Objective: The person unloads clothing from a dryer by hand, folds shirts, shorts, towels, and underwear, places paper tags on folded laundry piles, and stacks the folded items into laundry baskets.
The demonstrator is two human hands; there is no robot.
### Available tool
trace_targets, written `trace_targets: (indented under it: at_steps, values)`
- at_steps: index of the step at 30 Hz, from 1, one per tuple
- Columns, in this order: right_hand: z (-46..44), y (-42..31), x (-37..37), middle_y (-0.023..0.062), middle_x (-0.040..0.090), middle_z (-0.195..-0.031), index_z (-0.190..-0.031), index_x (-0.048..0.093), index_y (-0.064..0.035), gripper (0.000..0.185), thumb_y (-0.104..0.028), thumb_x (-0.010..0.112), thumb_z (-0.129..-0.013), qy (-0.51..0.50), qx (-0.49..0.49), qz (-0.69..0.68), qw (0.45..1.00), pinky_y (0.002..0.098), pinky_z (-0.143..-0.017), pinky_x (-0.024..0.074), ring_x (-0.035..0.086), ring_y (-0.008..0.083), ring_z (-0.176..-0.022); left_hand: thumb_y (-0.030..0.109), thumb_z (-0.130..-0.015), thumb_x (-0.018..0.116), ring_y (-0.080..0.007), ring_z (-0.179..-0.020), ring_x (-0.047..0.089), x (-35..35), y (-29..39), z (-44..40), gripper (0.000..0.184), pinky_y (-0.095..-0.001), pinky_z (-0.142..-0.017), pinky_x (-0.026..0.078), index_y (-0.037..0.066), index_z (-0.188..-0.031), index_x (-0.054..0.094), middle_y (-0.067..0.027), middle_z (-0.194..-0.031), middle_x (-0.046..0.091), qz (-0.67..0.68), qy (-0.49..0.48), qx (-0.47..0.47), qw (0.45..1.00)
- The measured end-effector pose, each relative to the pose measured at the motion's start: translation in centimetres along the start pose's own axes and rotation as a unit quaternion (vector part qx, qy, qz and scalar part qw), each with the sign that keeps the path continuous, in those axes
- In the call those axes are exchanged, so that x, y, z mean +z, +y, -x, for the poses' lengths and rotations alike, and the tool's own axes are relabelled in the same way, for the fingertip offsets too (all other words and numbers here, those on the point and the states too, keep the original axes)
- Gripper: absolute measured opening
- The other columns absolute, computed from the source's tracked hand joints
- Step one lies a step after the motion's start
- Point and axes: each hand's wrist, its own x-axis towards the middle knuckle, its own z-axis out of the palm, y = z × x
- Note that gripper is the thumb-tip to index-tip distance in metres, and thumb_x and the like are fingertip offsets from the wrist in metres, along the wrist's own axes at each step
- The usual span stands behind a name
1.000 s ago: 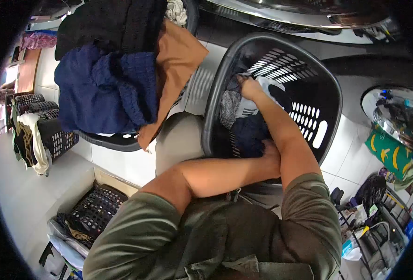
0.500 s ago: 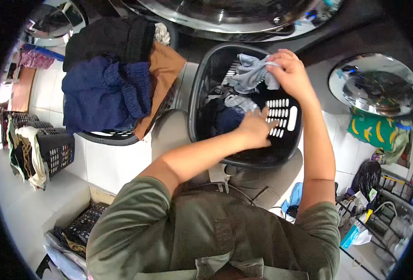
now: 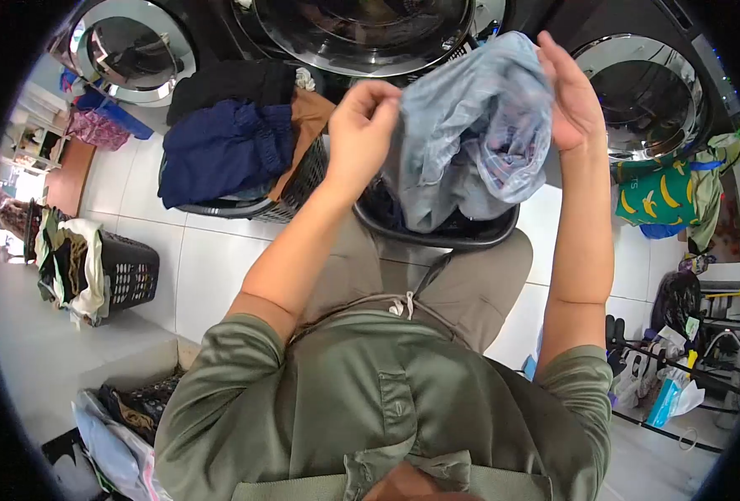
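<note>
A light grey-blue garment [image 3: 470,125], loosely bunched and partly blurred, hangs above a black laundry basket [image 3: 470,236]. My left hand [image 3: 362,134] pinches its left edge, thumb against curled fingers. On the other side my right hand [image 3: 575,100] is held up against the cloth, fingers stretched out and spread; part of it is hidden behind the fabric. The garment covers most of the basket's inside. That basket sits by my knees.
To the left, a second basket [image 3: 282,213] carries folded navy clothing [image 3: 224,154], black clothing [image 3: 236,88] and a brown cloth [image 3: 307,138]. Front-loading machines with round doors [image 3: 362,37] stand ahead. A wire rack [image 3: 696,359] with bags is at right, another clothes-hung basket [image 3: 132,271] far left.
The grey-blue garment has been lifted out of the basket and spread between my hands. My left hand has come up from inside the basket to its edge. The view has shifted.
</note>
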Motion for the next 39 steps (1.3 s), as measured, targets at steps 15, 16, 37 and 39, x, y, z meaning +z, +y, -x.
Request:
trace_targets:
  at_steps: [15,16,37,39]
  values:
    - [4.3,0.9,2.1,0.0097,0.059,-0.087,-0.091,0.053,-0.0042,0.034,0.008,0.042,-0.061,0.251,-0.295,0.786,0.482,0.0349,-0.071,0.0448,0.058,0.0254,-0.081,0.005,-0.079,0.055,-0.0126,-0.079,0.058,-11.2,6.0,-0.4,0.017,-0.0261,-0.071,0.046,-0.001,-0.095,0.056,-0.0064,-0.086,0.061,0.141,-0.078,-0.145,0.976]
    - [4.1,0.8,0.6,0.0099,0.058,-0.086,-0.089,0.054,-0.0049,0.033,0.008,0.042,-0.061,0.267,-0.267,0.79,0.482,0.0355,-0.069,0.0446,0.057,0.0281,-0.08,0.007,-0.078,0.057,-0.0136,-0.078,0.058,-12.1,6.8,-0.4,0.02,-0.0269,-0.069,0.046,-0.001,-0.095,0.056,-0.0062,-0.084,0.062,0.13,-0.077,-0.147,0.977]
    - [-3.9,5.1,3.5,0.0066,0.061,-0.073,-0.103,0.057,-0.0023,0.042,0.005,0.032,-0.069,0.192,0.035,0.598,0.778,0.0209,-0.035,0.037,0.054,0.012,-0.043,0.0,-0.075,0.039,-0.0106,-0.049,0.055,-26.2,12.7,-4.1,0.042,-0.0214,-0.04,0.041,0.015,-0.111,0.054,-0.0018,-0.08,0.058,-0.38,-0.036,-0.197,0.903]
    - [-6.0,4.5,6.9,0.006,0.062,-0.078,-0.104,0.058,-0.006,0.042,0.004,0.033,-0.072,0.19,-0.068,0.541,0.817,0.0189,-0.041,0.0395,0.056,0.0114,-0.049,-0.003,-0.074,0.037,-0.0099,-0.079,0.056,-28.9,14.5,-7.9,0.048,-0.0219,-0.06,0.048,0.011,-0.117,0.051,-0.0041,-0.102,0.059,-0.298,0.004,-0.072,0.952]
